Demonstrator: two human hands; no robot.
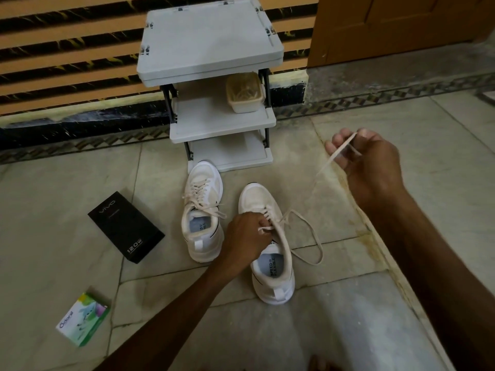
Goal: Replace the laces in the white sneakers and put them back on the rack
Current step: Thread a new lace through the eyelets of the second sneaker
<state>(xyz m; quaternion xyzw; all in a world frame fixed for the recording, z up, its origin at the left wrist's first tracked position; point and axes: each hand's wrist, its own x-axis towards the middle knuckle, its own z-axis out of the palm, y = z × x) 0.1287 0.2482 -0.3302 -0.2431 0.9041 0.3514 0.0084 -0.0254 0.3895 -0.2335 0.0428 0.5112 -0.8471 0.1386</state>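
Note:
Two white sneakers stand on the floor before a small white rack (222,121). The left sneaker (202,210) is laced, its lace ends lying loose. My left hand (247,232) grips the right sneaker (270,242) at its lace area, fingers curled over the tongue. My right hand (368,162) is raised to the right and pinches the end of that shoe's cream lace (308,231), which runs taut from my fingers down to the shoe and loops over the floor beside it.
A plastic tub (244,92) sits on the rack's middle shelf. A black phone box (126,227) and a green-and-white carton (83,318) lie on the tiled floor to the left. A wooden door (401,25) stands at the far right.

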